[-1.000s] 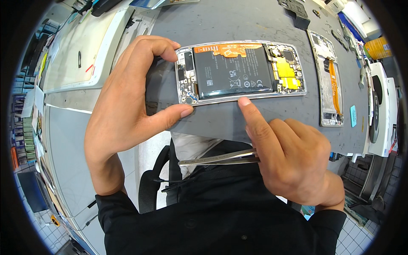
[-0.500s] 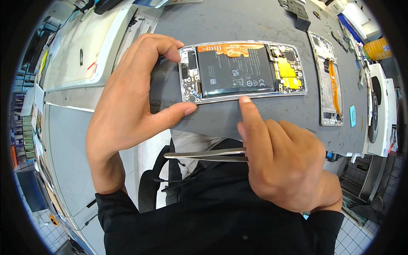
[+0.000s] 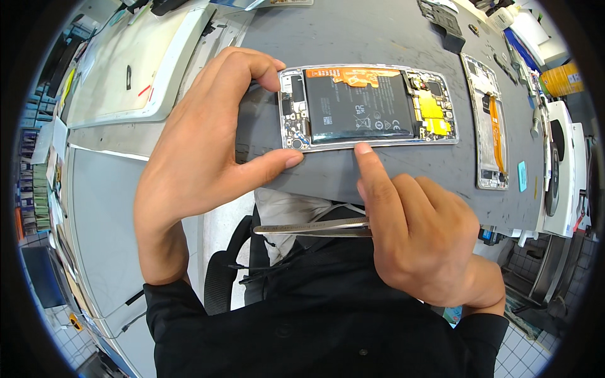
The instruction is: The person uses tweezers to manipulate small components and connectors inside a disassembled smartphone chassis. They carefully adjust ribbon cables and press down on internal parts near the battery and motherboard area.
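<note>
An opened smartphone (image 3: 362, 104) lies across the grey mat, its black battery, orange flex cable and yellow-covered circuit board exposed. My left hand (image 3: 201, 132) grips its left end, with the thumb at the lower corner and the fingers at the upper one. The index fingertip of my right hand (image 3: 416, 227) touches the phone's lower long edge near the middle. Curled under the other fingers of that hand is a pair of metal tweezers (image 3: 309, 227), its blunt end sticking out to the left. The tips of the tweezers are hidden.
Right of the phone lies a second phone frame (image 3: 486, 123) with an orange flex cable. Beside it is a small light-blue piece (image 3: 522, 176). A black plastic part (image 3: 441, 22) and tools sit farther back. A white-rimmed pad (image 3: 120, 75) stands at the far left.
The phone and my left hand have shifted slightly to the right. My right index finger stays at the lower edge, while the tweezers have moved a little rightward.
</note>
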{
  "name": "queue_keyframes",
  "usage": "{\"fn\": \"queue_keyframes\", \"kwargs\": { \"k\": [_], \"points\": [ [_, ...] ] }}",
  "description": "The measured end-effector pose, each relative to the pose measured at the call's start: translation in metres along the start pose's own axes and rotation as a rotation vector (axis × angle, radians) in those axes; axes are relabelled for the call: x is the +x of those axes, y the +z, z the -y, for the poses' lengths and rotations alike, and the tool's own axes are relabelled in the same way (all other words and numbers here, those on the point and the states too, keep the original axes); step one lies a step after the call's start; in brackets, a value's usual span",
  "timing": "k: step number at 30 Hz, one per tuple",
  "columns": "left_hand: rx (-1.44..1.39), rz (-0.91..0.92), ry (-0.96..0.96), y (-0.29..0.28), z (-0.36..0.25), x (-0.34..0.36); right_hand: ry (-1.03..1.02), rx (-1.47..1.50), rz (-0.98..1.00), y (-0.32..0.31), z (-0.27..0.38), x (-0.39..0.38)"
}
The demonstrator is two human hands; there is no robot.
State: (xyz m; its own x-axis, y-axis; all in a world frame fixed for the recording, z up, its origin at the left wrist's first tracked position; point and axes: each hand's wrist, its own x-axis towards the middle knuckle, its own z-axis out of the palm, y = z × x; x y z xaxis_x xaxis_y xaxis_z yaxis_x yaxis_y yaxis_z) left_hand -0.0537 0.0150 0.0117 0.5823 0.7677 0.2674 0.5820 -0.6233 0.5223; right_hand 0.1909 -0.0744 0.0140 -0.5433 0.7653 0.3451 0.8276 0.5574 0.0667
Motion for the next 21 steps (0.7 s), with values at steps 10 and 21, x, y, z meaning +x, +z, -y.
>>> {"fn": "queue_keyframes", "kwargs": {
  "k": [10,21],
  "points": [
    [0.016,-0.015,0.006,0.0003,0.0010,-0.0008,0.006,0.042,0.031,-0.0035,0.0002,0.0018],
    [0.010,-0.012,0.015,0.0009,0.0015,-0.0006,0.039,0.029,0.041,-0.0046,0.0068,0.0062]
  ]
}}
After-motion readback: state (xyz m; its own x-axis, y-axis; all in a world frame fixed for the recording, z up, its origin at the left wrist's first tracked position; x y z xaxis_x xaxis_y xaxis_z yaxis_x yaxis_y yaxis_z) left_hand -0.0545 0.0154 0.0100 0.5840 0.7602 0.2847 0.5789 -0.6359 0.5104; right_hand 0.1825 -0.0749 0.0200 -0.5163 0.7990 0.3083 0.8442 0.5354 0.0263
